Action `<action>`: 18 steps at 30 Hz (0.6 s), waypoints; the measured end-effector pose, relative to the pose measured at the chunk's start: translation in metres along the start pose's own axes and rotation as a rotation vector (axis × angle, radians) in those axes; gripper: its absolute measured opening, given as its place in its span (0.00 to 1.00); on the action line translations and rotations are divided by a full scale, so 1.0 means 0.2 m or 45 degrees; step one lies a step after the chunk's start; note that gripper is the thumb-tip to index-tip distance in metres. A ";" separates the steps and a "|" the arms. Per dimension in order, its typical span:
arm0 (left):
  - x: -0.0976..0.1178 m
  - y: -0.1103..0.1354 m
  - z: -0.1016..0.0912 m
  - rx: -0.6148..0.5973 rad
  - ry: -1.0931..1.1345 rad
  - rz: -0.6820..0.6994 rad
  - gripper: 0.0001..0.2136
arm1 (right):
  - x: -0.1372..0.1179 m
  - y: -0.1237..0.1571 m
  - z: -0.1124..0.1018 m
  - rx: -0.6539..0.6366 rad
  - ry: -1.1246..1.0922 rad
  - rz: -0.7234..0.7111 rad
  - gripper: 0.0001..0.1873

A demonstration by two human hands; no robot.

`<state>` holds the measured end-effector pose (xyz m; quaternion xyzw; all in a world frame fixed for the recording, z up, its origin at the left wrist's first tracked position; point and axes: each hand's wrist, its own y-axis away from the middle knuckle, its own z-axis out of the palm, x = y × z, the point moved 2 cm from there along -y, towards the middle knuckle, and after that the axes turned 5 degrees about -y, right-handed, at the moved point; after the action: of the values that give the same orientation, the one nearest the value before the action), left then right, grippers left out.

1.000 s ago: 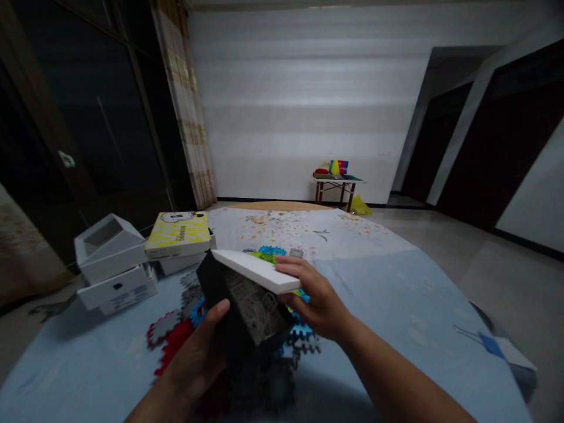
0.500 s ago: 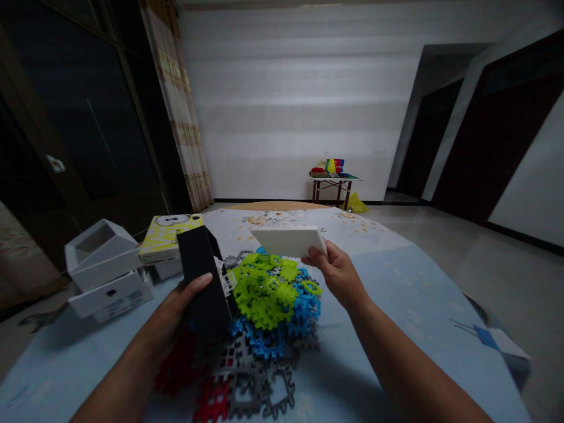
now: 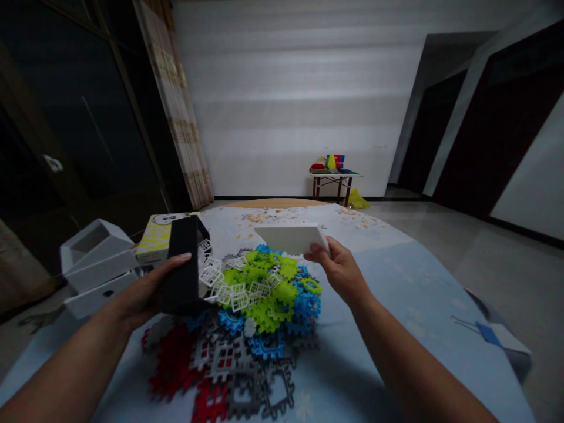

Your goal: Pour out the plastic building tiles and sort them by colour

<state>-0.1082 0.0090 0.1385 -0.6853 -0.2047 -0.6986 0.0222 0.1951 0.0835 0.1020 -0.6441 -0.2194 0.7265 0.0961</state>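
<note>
My left hand [image 3: 147,291] grips a black box [image 3: 180,264] tipped on its side over a heap of plastic pieces. White square pieces [image 3: 227,288] lie spilled from its mouth onto the green pieces [image 3: 264,294]. Blue pieces [image 3: 304,305], grey pieces [image 3: 247,376] and red pieces [image 3: 176,367] make up the rest of the heap. My right hand [image 3: 337,267] holds the white box lid [image 3: 291,238] by one corner, lifted above the far side of the heap.
White boxes [image 3: 94,264] and a yellow box [image 3: 161,238] stand at the left on the light blue cloth [image 3: 396,305] over the table. A small table with coloured things [image 3: 332,170] stands by the far wall. A blue-tagged object [image 3: 493,338] lies at the right edge.
The white lid came off the black box and moved right in my right hand. My left hand tipped the box over, and white pieces poured out onto the heap.
</note>
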 end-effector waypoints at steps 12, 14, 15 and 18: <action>0.19 -0.10 0.00 0.033 -0.223 0.070 0.24 | 0.01 -0.01 -0.02 -0.005 0.012 -0.025 0.20; 0.21 -0.09 -0.02 0.028 -0.222 0.037 0.23 | 0.01 -0.01 -0.03 -0.006 0.005 -0.016 0.20; 0.22 -0.08 -0.03 0.029 -0.221 0.017 0.23 | 0.01 -0.01 -0.03 -0.009 0.009 -0.015 0.20; 0.22 -0.10 -0.08 0.022 -0.261 -0.034 0.25 | 0.01 -0.01 -0.02 -0.021 0.037 -0.028 0.20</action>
<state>-0.1311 0.0331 0.1768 -0.7502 -0.2211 -0.6231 -0.0024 0.1993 0.0868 0.0996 -0.6527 -0.2310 0.7143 0.1019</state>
